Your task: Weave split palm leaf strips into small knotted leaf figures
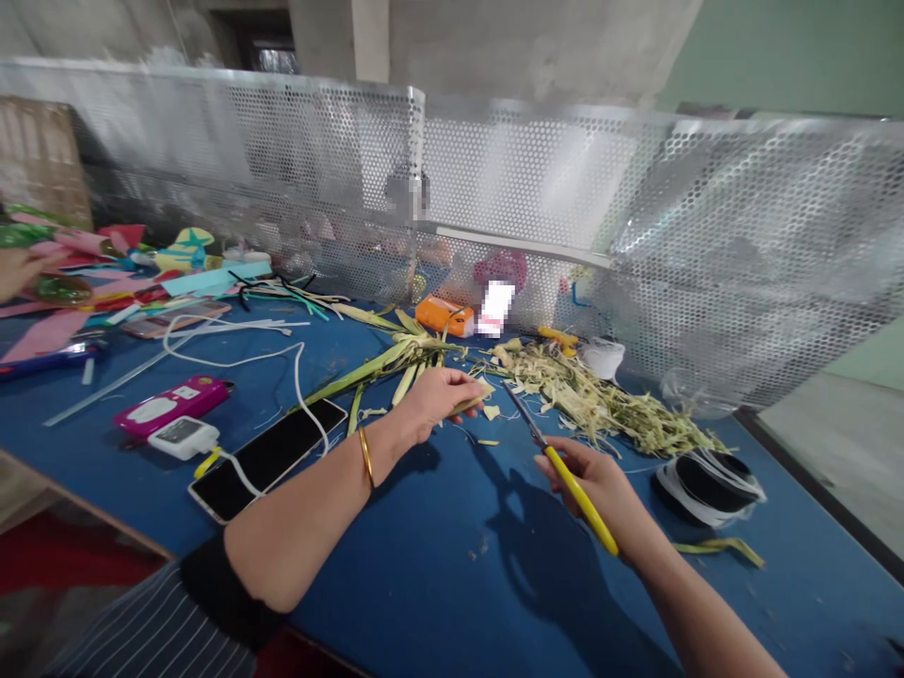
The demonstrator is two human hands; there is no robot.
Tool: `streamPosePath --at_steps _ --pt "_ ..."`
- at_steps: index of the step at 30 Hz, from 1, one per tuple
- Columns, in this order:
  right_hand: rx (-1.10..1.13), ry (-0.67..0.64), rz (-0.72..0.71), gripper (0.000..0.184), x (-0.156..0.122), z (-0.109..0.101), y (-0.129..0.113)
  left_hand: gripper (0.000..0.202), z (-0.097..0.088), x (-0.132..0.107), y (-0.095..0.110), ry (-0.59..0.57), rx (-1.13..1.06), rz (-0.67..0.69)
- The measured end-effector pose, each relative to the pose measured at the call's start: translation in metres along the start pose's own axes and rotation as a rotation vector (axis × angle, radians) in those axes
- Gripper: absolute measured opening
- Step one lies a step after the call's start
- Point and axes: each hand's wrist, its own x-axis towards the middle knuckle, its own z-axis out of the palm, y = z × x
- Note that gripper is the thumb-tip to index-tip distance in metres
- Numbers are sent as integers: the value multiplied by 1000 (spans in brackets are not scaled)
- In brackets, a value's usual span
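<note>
Left hand [448, 400]: fingers closed in a pinch on a small pale leaf piece [484, 387]. Right hand [583, 471]: fingers curled around yellow-handled scissors [579, 497], blades directed up and toward the left hand. The leaf piece is located above the blue table [487, 603], near its middle; the blade tips are near it but apart from it. How far the blades are spread cannot be told.

Directly behind the left hand lies a bundle of long green leaves [406, 353]. Behind and to the right of the scissors lies a heap of shredded plant matter [600, 395]. An orange box [444, 315] stands beyond the leaves. Right of the right hand: 1 black-and-white roll [706, 487], with 1 leaf strip [727, 548] just in front of it.

Left of the left forearm: 1 dark-screened phone [272, 461], 1 white charger [182, 437] and 1 magenta device [173, 407]. Coloured strips [56, 334] cover the far left, where a co-worker's hand [18, 271] enters at the edge. Perforated metal panels [523, 179] bound the rear.
</note>
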Motion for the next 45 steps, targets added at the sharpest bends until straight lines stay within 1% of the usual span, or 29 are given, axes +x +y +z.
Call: streamPosePath --at_steps 1,2,3,5,7,8,9,10,11,13,14,15,16,17,18,21,23,25,26,27,28,30,32,33,35,37,39,41,45 --pt "-28 18 9 64 1 -3 1 9 -4 -1 4 26 -87 -17" --pt "-63 7 10 60 1 -8 1 8 -8 -1 8 43 -197 -45" --pt "-95 -37 7 56 0 -12 1 8 -12 -1 12 39 -312 -94" --pt "-124 -214 15 47 -3 -19 -1 13 -19 -1 17 4 -459 -204" --pt "-102 -408 62 44 -5 -22 -3 15 -22 0 18 -2 -525 -246" --pt "-89 -466 95 44 -4 -22 -4 16 -21 0 18 12 -525 -252" --pt "-83 -486 129 44 -3 -21 -4 16 -18 0 16 24 -510 -262" --pt "-84 -464 157 44 1 -21 -3 16 -15 0 14 21 -485 -283" --pt "-102 -393 169 43 5 -20 -2 16 -10 -1 11 7 -456 -307" --pt "-227 -144 142 39 13 -21 2 14 -1 -2 5 -58 -434 -336" --pt "-340 -6 115 37 17 -22 4 13 3 -3 2 -60 -431 -317" --pt "-461 98 86 35 19 -23 6 10 7 -4 0 -36 -432 -273" --pt "-584 158 62 35 20 -24 7 9 10 -5 -3 6 -426 -228" --pt "-701 177 44 34 19 -23 8 8 13 -6 -5 37 -416 -186" --pt "-804 164 33 35 16 -22 8 8 15 -7 -6 58 -404 -149" --pt "-1047 118 -11 36 3 -12 4 10 21 -11 -10 39 -360 -72" --pt "-1151 102 -52 33 -6 -5 0 12 24 -13 -13 15 -343 -41" --pt "-1196 98 -104 25 -12 -2 -4 14 27 -15 -16 -12 -339 -36" --pt "-1171 117 -143 22 -13 -2 -6 15 29 -16 -18 -26 -341 -41" --pt "-1090 143 -193 21 -15 -2 -8 15 31 -18 -20 -45 -347 -48" --pt "-942 164 -244 22 -15 -1 -11 16 34 -20 -22 -65 -355 -59" --pt "-482 132 -294 26 -17 3 -17 16 39 -23 -26 -93 -369 -77" --pt "17 10 -231 29 -19 12 -22 15 45 -27 -29 -96 -362 -74" --pt "203 -39 -177 30 -20 17 -24 14 48 -28 -30 -89 -348 -73" --pt "435 -79 -79 30 -23 28 -27 13 52 -31 -31 -78 -306 -71" --pt "576 -103 20 30 -25 34 -27 14 54 -33 -31 -72 -254 -65" --pt "654 -133 100 30 -26 36 -27 16 55 -34 -29 -72 -206 -40" --pt "650 -126 117 31 -26 33 -25 16 53 -34 -28 -75 -171 -18" --pt "527 -79 79 33 -24 27 -24 17 49 -29 -28 -79 -148 -6"
